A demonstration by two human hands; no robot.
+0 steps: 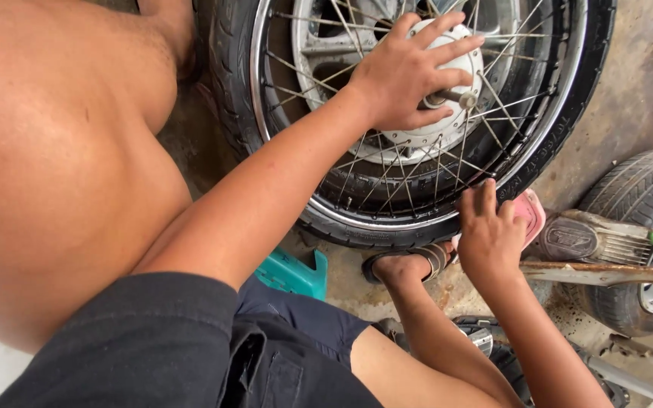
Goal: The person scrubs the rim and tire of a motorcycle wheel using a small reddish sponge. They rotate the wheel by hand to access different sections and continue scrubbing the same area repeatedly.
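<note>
Left hand (410, 72) spread flat over the hub (447, 83) of the spoked wheel (417, 189), far middle, steadying it. Right hand (490, 238) curled on the near tyre edge (fingers (485, 198) bent, holding nothing else).

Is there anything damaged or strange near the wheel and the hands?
One thing stands out: a rusty metal bar lies by the right hand, beside a car tyre. The spoked wheel under the left hand shows no bent spokes.
</note>
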